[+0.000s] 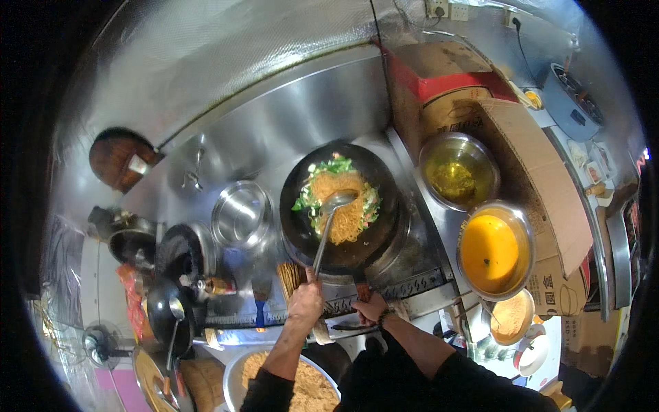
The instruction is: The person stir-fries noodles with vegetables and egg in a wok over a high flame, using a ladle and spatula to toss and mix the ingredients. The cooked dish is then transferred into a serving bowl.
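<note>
A black wok [296, 242] sits on the stove with noodles [350, 219] and chopped green vegetables [369, 198] in it. My left hand [305, 299] grips the long handle of a metal ladle [324, 237], forefinger stretched along it. The ladle's bowl rests on or just above the noodles. Around the wok's wooden handle [363, 292], on the near side, my right hand [371, 309] is closed. A bamboo wok brush [291, 278] stands beside my left hand.
An empty steel bowl [241, 213] lies left of the wok. To the right stand a bowl of yellow-green oil [458, 172] and a bowl of orange liquid [489, 252], by cardboard boxes [535, 170]. A large basin of brownish food [314, 386] is close below my left forearm.
</note>
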`<state>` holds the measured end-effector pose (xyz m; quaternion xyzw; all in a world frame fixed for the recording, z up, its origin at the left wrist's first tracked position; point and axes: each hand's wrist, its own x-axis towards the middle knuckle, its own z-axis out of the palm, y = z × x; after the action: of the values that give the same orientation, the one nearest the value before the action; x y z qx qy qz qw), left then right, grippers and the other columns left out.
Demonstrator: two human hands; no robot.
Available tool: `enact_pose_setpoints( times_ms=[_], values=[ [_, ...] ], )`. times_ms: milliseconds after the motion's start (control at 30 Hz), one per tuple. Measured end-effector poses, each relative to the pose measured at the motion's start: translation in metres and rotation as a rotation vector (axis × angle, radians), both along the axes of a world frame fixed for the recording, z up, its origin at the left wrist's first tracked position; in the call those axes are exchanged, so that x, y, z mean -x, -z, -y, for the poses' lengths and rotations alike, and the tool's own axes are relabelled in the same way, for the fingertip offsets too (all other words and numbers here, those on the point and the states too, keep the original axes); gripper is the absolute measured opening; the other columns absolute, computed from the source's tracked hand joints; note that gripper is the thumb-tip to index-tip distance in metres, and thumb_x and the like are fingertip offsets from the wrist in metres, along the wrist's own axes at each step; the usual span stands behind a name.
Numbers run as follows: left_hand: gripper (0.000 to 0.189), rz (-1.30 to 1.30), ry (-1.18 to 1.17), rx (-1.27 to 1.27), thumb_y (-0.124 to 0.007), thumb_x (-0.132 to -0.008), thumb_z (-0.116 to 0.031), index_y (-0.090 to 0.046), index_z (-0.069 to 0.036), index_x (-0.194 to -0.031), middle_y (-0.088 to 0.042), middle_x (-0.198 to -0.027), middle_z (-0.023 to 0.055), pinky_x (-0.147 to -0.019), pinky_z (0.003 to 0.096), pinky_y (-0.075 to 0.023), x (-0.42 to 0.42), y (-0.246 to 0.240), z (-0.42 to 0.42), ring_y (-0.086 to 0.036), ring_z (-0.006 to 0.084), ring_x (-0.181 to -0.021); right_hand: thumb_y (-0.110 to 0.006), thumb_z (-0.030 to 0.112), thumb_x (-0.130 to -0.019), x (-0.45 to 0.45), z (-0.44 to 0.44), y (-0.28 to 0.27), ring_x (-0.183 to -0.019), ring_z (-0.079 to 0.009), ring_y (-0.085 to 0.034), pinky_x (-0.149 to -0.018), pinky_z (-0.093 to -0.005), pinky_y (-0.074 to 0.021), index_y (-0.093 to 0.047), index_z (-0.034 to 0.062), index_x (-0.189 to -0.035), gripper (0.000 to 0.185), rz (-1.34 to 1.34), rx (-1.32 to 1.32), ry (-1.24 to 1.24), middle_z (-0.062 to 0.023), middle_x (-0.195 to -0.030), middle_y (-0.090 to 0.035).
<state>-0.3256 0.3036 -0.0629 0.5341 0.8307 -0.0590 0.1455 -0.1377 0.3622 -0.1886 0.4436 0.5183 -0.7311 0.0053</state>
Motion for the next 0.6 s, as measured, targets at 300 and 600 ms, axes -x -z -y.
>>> enact_pose_setpoints(
  times_ms=[300, 600],
  values=[
    [0.048, -0.044, 0.072, 0.312, -0.044, -0.105, -0.023, -0.039, 0.003, -0.146, -0.07, -0.074, 0.0208, -0.053, 0.0488, -0.0581, 0.022, -0.139, 0.043, -0.07, 0.0338, -0.062, -0.064, 0.025, -0.088, -0.093, 0.06, -0.086, -0.052, -0.0286, -0.064, -0.055, -0.0431, -0.0535, -0.059, -0.0016, -0.074, 0.03, -0.011, -0.574, 0.003, -0.018, -0.058, -0.06],
    [0.051, 0.009, 0.191, 0.173, -0.05, -0.103, -0.029, -0.039, -0.007, -0.147, -0.069, -0.074, 0.0204, -0.062, 0.0522, -0.0559, 0.037, -0.125, 0.069, -0.069, 0.0421, -0.067, -0.061, 0.021, -0.088, -0.117, 0.06, -0.116, -0.059, -0.0294, -0.07, -0.057, -0.0403, -0.0564, -0.059, -0.0049, -0.078, 0.028, 0.047, -0.278, 0.034, -0.0173, -0.065, -0.067]
  ],
)
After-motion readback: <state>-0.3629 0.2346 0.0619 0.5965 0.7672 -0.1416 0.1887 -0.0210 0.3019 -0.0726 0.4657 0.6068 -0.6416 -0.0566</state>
